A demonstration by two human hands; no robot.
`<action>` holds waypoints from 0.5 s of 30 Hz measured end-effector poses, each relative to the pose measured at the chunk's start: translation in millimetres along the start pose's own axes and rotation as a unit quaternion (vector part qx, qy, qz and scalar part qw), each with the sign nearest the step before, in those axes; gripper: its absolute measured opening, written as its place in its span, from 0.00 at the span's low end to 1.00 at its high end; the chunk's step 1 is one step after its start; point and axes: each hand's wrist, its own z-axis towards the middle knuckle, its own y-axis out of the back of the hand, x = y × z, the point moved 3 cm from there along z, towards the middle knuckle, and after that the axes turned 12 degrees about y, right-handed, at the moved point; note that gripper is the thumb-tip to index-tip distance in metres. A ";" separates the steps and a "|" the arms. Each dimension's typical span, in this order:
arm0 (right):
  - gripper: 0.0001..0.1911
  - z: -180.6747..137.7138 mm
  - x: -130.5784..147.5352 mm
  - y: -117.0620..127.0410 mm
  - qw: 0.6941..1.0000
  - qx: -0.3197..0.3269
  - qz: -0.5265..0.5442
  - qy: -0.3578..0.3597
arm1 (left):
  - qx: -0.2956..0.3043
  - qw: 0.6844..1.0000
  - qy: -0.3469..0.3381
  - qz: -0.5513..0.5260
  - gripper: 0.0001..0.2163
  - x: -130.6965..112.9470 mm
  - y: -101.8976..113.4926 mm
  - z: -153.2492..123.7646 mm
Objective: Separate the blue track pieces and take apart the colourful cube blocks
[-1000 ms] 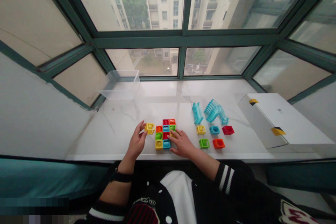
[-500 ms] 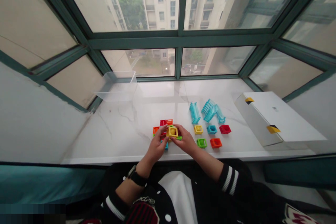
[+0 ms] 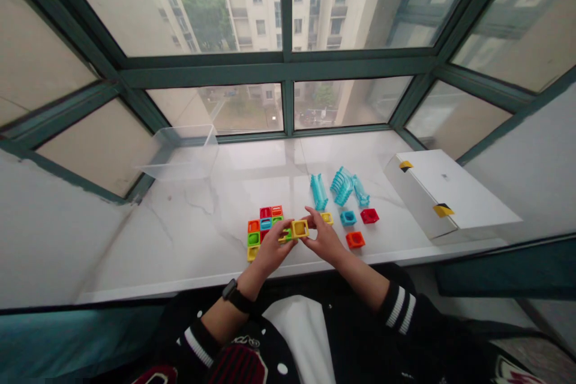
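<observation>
In the head view, a yellow cube block (image 3: 299, 228) is held up at the lower centre of the frame, pinched at its left side by the left hand (image 3: 271, 249). The right hand (image 3: 327, 240) is curled at its right side; whether it is gripped there too cannot be told. Left of centre, a grid of coloured blocks (image 3: 254, 239) is partly covered by the left hand. Right of centre, blue (image 3: 348, 218), red (image 3: 369, 216) and orange blocks (image 3: 355, 240) are laid below translucent blue track pieces (image 3: 342, 186).

yellow block (image 3: 299, 228): moves from 9 to 3 o'clock of block grid (image 3: 265, 225) | right hand (image 3: 327, 241): joins left hand (image 3: 272, 246) on it
</observation>
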 end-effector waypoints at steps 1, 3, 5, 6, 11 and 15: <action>0.44 -1.6 -0.6 2.7 1.000 0.003 -0.010 0.000 | 0.001 1.000 -0.001 0.005 0.21 -1.6 -2.9 1.8; 0.42 -4.8 -1.6 8.7 0.999 0.012 -0.030 0.001 | 0.005 1.000 -0.009 0.011 0.20 -5.1 -8.7 5.4; 0.39 -7.7 -2.4 16.0 0.999 0.014 -0.046 0.002 | 0.006 1.000 -0.020 0.017 0.20 -8.2 -14.3 9.2; 0.37 -9.0 -2.9 20.0 0.999 0.014 -0.052 0.004 | 0.005 1.000 -0.023 0.020 0.20 -9.3 -16.9 11.2; 0.28 -13.8 -10.7 42.0 0.998 0.035 -0.048 0.012 | 0.011 0.999 -0.023 0.028 0.20 -15.1 -31.6 22.1; 0.25 -17.3 -23.5 64.2 0.996 0.058 -0.069 -0.003 | 0.035 0.998 -0.030 0.032 0.22 -17.7 -47.7 33.4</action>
